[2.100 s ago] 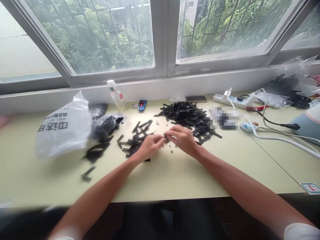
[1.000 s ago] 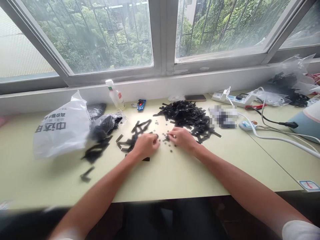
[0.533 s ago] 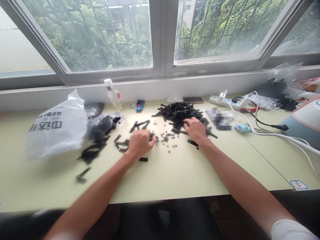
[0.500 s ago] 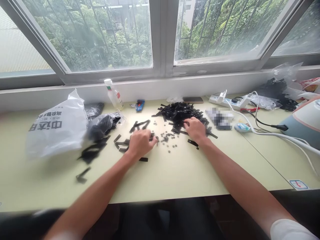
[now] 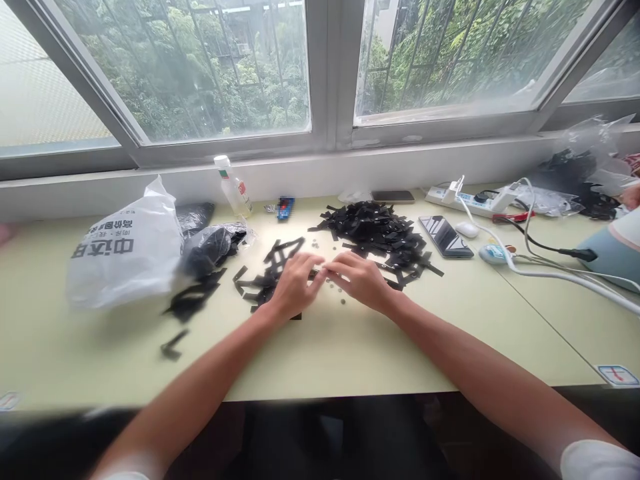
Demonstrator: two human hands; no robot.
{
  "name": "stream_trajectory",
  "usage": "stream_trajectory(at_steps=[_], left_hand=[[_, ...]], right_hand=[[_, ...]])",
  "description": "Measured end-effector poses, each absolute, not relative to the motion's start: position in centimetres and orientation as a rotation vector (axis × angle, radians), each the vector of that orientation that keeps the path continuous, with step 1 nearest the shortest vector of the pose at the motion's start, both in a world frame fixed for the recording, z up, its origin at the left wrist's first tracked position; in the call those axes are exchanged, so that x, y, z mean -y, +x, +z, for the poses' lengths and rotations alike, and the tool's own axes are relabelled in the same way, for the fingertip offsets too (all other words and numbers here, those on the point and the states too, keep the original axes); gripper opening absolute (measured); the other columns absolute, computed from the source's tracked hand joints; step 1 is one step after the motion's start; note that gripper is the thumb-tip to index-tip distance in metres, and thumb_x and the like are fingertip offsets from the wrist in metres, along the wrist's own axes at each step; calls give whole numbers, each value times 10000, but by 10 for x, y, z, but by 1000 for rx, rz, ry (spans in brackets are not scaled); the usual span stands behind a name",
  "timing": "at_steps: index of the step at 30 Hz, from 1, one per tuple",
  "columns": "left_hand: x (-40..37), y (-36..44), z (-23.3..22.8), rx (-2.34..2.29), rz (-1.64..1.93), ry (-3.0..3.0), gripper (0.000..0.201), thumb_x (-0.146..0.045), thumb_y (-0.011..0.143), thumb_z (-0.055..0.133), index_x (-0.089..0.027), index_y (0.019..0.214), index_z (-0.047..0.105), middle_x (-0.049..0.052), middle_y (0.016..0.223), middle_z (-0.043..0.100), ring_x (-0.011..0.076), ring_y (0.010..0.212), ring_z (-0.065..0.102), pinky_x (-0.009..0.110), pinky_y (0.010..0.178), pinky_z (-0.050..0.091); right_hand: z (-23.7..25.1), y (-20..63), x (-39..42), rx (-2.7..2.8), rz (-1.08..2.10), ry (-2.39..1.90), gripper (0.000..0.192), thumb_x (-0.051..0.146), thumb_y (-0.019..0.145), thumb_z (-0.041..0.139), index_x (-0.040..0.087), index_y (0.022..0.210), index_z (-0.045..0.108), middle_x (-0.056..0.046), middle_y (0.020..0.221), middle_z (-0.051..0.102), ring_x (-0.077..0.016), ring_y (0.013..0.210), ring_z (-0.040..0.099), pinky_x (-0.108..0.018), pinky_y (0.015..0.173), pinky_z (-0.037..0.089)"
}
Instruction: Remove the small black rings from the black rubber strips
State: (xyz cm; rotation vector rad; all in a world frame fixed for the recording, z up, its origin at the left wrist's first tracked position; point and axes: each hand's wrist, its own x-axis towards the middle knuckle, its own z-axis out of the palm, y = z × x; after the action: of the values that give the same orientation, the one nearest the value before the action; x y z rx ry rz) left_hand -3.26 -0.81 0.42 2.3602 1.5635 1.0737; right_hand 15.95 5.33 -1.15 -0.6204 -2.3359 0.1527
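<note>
Fingertips of both my hands meet over the middle of the pale green bench [image 5: 350, 353], my left hand [image 5: 293, 287] and right hand [image 5: 360, 280] drawn close together, fingers curled narrow and pinched toward each other around something too small for me to make out. I cannot tell whether either hand truly holds a piece or only touches it.

Just under and beside my right fingers lie small grey round metal pieces [image 5: 343, 301], scattered loose on the bench. Behind my left hand sits a spread of flat black fabric strips [image 5: 273, 267], some crossing each other, one lying partly under my wrist. Beyond my right hand is the larger heap of black fabric strips [image 5: 380, 230], near my knuckles but apart from them.

Further left stand a white plastic bag with dark printed characters [image 5: 127, 250] and a clear plastic bag of dark pieces [image 5: 210, 245], with a stray black L-shaped strip [image 5: 173, 345] lying alone near the bench edge. A small clear plastic bottle with a white cap [image 5: 234, 188] leans by the window sill. To my right rest a dark smartphone [image 5: 444, 235], a white power strip [image 5: 473, 200] and a thick white cable [image 5: 560, 277]
</note>
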Motion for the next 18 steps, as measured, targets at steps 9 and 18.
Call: stream_trajectory(at_steps=[9, 18], left_hand=[[6, -33, -3, -1537, 975, 2178, 287, -314, 1014, 424, -176, 858, 622, 34, 774, 630, 157, 691, 536, 285, 651, 424], [5, -35, -8, -1522, 928, 2372, 218, -236, 993, 458, -179, 894, 644, 54, 800, 668, 184, 742, 593, 312, 729, 458]], right_hand=[[-20, 156, -55, 2222, 243, -630, 200, 261, 1007, 503, 235, 1122, 663, -67, 949, 679, -200, 883, 627, -331, 815, 525], [-23, 156, -53, 2226, 251, -702, 181, 243, 975, 554, 207, 1009, 728, -65, 916, 724, -190, 841, 657, -301, 792, 519]])
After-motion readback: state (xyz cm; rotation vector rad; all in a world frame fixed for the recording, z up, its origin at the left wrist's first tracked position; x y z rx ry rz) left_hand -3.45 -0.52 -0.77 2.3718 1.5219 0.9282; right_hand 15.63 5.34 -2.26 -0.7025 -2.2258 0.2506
